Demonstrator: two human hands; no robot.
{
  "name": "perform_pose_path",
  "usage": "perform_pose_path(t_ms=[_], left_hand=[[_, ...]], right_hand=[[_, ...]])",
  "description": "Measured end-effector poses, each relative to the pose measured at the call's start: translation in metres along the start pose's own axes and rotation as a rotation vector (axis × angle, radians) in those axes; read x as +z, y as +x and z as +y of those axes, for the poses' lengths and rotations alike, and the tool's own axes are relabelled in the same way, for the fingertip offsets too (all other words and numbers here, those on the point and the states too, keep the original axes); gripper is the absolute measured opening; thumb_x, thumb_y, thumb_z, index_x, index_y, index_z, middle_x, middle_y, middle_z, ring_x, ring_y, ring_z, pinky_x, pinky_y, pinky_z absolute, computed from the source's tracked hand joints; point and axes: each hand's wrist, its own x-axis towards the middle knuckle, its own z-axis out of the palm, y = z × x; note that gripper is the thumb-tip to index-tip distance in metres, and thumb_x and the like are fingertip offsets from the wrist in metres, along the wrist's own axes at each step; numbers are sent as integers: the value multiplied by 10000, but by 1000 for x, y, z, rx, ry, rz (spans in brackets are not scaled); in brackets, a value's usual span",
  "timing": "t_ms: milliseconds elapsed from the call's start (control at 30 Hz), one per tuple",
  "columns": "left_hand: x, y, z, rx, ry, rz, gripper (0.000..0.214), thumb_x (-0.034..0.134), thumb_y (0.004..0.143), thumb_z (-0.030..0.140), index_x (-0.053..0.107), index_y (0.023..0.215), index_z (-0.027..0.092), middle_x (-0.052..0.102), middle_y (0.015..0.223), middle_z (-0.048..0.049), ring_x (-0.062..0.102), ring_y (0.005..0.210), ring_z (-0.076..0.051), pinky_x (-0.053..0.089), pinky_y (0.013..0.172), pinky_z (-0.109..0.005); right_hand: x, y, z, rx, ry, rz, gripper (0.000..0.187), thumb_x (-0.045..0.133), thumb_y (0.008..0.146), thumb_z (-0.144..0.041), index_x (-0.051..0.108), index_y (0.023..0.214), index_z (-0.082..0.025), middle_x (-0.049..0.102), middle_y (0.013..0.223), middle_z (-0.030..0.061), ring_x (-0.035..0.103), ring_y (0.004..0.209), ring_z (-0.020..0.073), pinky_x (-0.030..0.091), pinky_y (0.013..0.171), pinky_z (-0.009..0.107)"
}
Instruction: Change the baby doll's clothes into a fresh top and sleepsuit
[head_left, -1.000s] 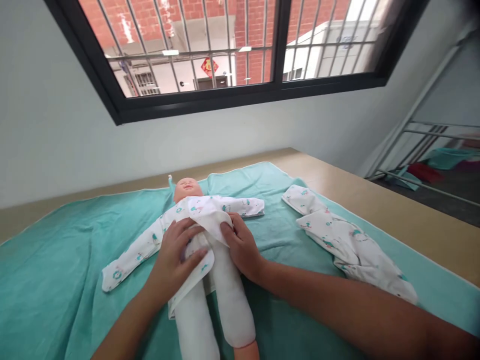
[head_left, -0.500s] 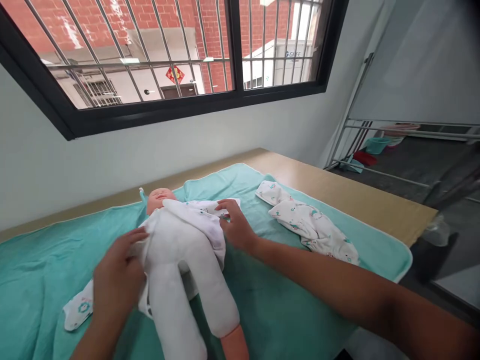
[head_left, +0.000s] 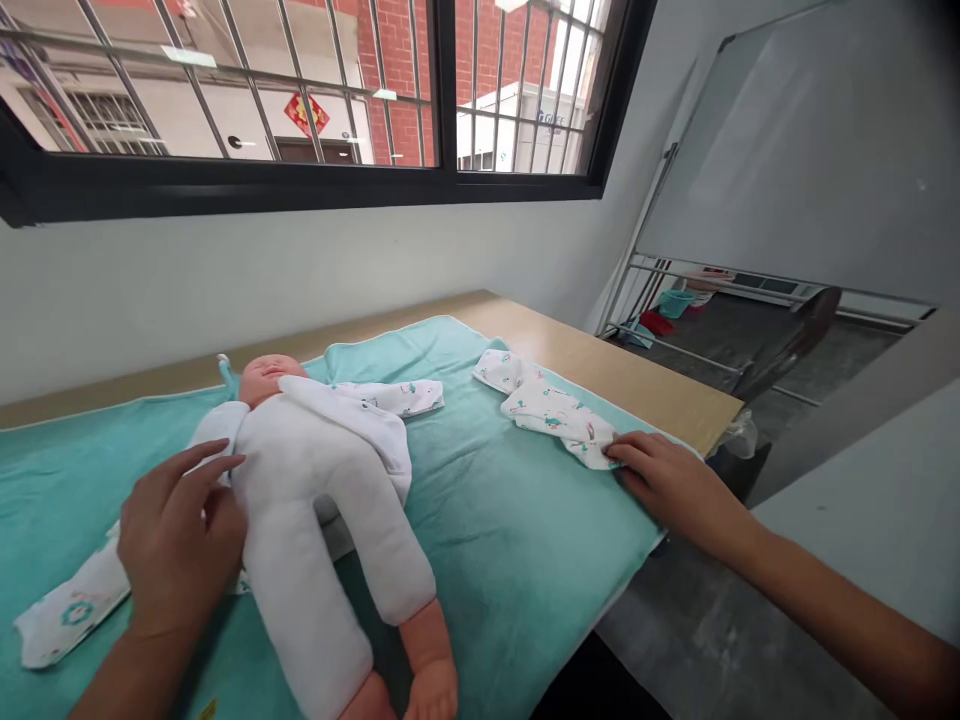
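A baby doll (head_left: 292,490) with a white cloth body lies on its back, head away from me. Under it is spread a white printed baby top (head_left: 409,397); one sleeve sticks out on each side. My left hand (head_left: 184,535) rests at the doll's left-hand side in view, fingers apart and slightly bent, fingertips touching the body's edge. Far to the right, my right hand (head_left: 675,490) has its fingertips closed on the near end of a crumpled white printed baby garment (head_left: 551,410). The thumb side is partly hidden.
A turquoise blanket (head_left: 480,540) covers much of the wooden table (head_left: 600,355). Behind it are a wall and a barred window (head_left: 442,180). On the right stand a whiteboard (head_left: 810,150) on a metal frame and a dark chair back (head_left: 802,330).
My right hand has left the top's sleeve beside the doll and moved right to the crumpled garment. My left hand stays by the doll, its fingers more spread. The view has shifted right.
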Motion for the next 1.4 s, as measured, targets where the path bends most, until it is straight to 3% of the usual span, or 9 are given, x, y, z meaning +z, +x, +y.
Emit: perform_pose_path(t_ms=[100, 200, 367, 533, 667, 900, 1033, 1167, 1400], left_hand=[[-3, 3, 21, 12, 216, 164, 205, 424, 847, 196, 561, 981, 268, 563, 1237, 37, 484, 1257, -321, 390, 1006, -552], [2, 5, 64, -18, 92, 78, 179, 446, 890, 262, 568, 1021, 268, 621, 1134, -6, 587, 1112, -257, 471, 956, -484], [18, 10, 195, 18, -410, -384, 505, 625, 816, 394, 468, 1278, 260, 626, 1213, -66, 626, 1058, -228, 541, 851, -376], [-21, 19, 276, -82, -350, -140, 229, 558, 855, 420, 617, 966, 229, 674, 802, 14, 634, 746, -173, 501, 575, -260], [-84, 25, 274, -214, -57, 121, 159, 530, 832, 351, 609, 769, 229, 618, 627, 48, 557, 539, -136, 409, 426, -224], [-150, 35, 225, -64, 620, 5, 142, 547, 701, 225, 643, 798, 265, 657, 648, 9, 532, 447, -163, 298, 361, -228], [-159, 30, 225, -208, 304, -160, 278, 496, 690, 203, 653, 910, 268, 708, 810, 16, 627, 580, -170, 454, 452, -240], [-156, 18, 252, -15, 43, -170, 364, 466, 705, 183, 663, 996, 278, 702, 1053, -9, 667, 840, -226, 539, 586, -286], [-144, 11, 254, 408, 417, -341, 338, 499, 874, 346, 626, 1187, 342, 692, 1039, -36, 652, 888, -243, 533, 788, -383]], right_hand=[[-12, 19, 3, 132, 150, -3, 226, 464, 873, -216, 653, 995, -200, 680, 980, 90, 623, 871, 231, 475, 745, 369], [-53, 49, -23, 171, 395, 70, 163, 471, 874, -267, 605, 936, -199, 657, 847, 36, 590, 735, 180, 450, 650, 306], [-143, 93, -107, -191, 659, 241, 103, 517, 822, -205, 587, 897, -205, 622, 860, 0, 562, 776, 151, 432, 694, 274], [-209, 103, -175, -558, 876, 186, 100, 494, 856, -218, 587, 892, -212, 618, 872, -24, 562, 788, 124, 428, 697, 246], [-230, 104, -176, -681, 733, 52, 80, 574, 831, -269, 629, 866, -223, 602, 751, -24, 534, 662, 120, 384, 595, 238], [-200, 138, -146, -600, 446, 146, 320, 582, 655, -35, 660, 889, -239, 647, 871, 28, 503, 567, 132, 342, 513, 270], [-199, 144, -154, -815, 503, 5, 480, 514, 648, 5, 647, 1017, -270, 635, 1074, 24, 605, 769, 164, 444, 592, 272], [-214, 143, -179, -1063, 610, 41, 439, 463, 711, -7, 643, 1021, -260, 605, 1166, 10, 594, 944, 167, 467, 751, 294], [-227, 161, -198, -928, 841, 47, 330, 443, 704, -25, 650, 887, -205, 643, 910, -4, 561, 800, 137, 440, 726, 280]])
